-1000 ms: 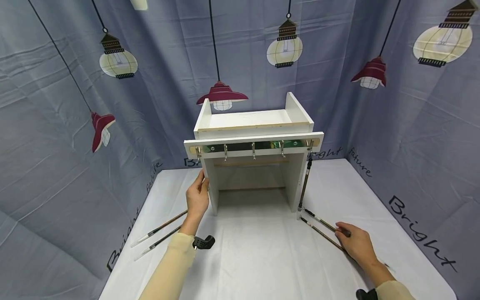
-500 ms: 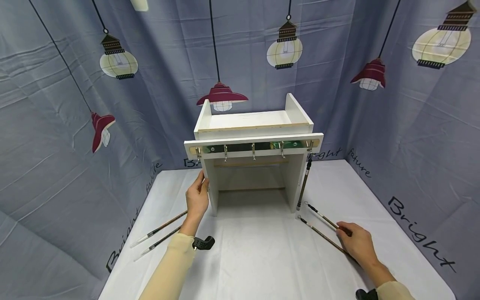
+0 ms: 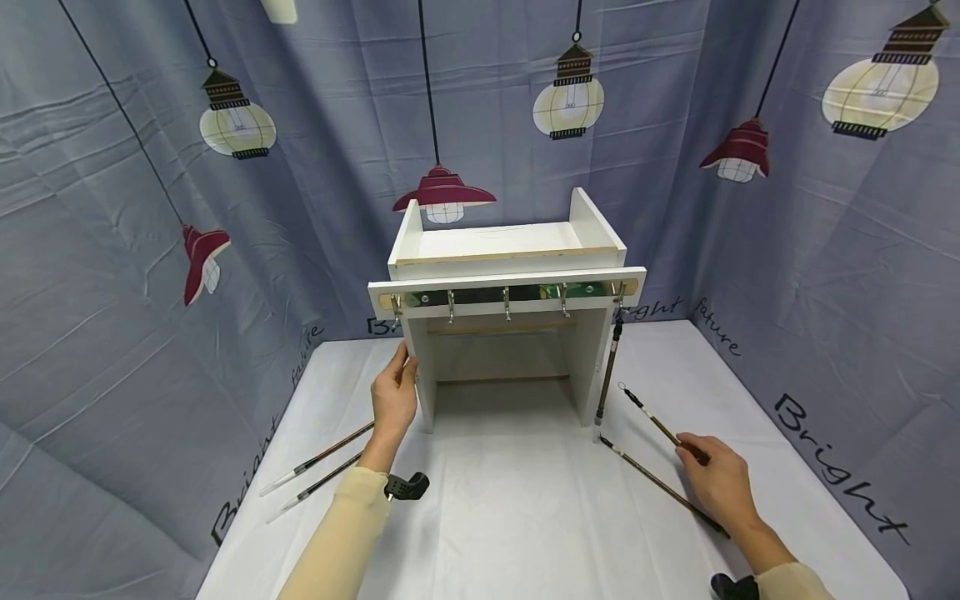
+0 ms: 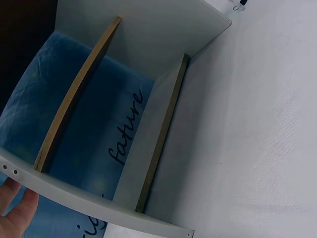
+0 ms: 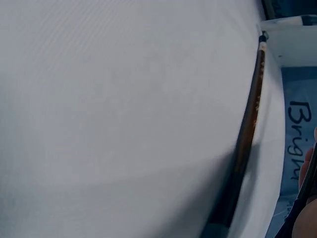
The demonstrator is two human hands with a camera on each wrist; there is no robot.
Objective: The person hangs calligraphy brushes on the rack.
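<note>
A white wooden rack (image 3: 510,265) with a row of metal hooks stands on the white-covered table. My left hand (image 3: 393,396) holds the front edge of its left side panel; in the left wrist view, fingers (image 4: 22,210) show at that panel (image 4: 99,198). My right hand (image 3: 718,479) pinches the dark end of a writing brush (image 3: 660,427), its looped end pointing toward the rack. A second brush (image 3: 652,477) lies on the table beside it, also along the right wrist view (image 5: 252,104). Another brush (image 3: 610,371) hangs from the rightmost hook.
Two brushes with clear caps, one upper (image 3: 330,450) and one lower (image 3: 322,486), lie left of the rack, partly behind the left forearm. A blue-grey curtain (image 3: 315,208) printed with lamps surrounds the table (image 3: 495,517).
My right hand has risen slightly with its brush, whose looped end swung up and right, away from the brush lying beside it. My left hand stays on the rack.
</note>
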